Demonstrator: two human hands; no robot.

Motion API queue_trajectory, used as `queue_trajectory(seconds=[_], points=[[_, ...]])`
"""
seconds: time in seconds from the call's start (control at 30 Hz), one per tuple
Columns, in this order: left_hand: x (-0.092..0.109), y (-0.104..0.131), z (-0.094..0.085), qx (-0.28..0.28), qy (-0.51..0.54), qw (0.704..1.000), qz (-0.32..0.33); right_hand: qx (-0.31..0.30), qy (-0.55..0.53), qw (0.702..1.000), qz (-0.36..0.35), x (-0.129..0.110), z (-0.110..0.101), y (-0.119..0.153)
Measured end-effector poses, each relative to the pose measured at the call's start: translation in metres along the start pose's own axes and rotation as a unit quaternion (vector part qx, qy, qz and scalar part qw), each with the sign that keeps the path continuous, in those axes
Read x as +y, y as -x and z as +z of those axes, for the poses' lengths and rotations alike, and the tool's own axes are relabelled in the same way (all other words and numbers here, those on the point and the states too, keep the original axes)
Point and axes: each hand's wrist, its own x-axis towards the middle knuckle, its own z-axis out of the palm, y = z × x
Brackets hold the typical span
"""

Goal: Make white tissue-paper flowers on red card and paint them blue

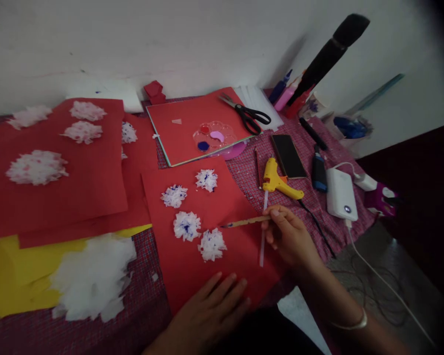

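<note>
My right hand (289, 235) pinches a thin tan paintbrush (246, 222) whose tip is dark blue. That tip sits just right of and above a white shredded-paper flower (212, 245) on the red sheet (240, 271); whether they touch I cannot tell. Blue dabs mark three other flowers there: one at the top (206, 180), one at the left (174, 196) and one in the middle (187, 226). Low on the same sheet, my left hand (210, 313) lies flat with fingers stretched out. A clear glue stick (264, 231) runs down from the yellow glue gun (279, 181), passing by my right fingers.
Behind lie a paint palette (214, 136) and scissors (249, 114) on a red-topped stack (170, 143). To the right are a phone (288, 155), a white power bank (341, 193) and paint bottles (286, 96). More flowered red sheets (85, 192) and white paper (94, 276) are left.
</note>
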Motion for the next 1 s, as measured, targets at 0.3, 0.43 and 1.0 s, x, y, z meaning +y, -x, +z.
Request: queue_trajectory(seconds=[0.3,0.43,1.0], points=[[0.003,0.000,-0.003,0.013,0.018,1.000,-0.014,-0.175,0.103,0.978,-0.049,-0.002,0.017,0.024],[0.002,-0.001,-0.004,0.016,0.019,1.000,-0.014,-0.112,0.090,0.983,-0.118,-0.002,0.015,0.022],[-0.009,-0.012,0.009,0.163,-0.093,0.982,-0.007,-0.008,0.013,0.974,-0.227,-0.057,0.041,-0.071]])
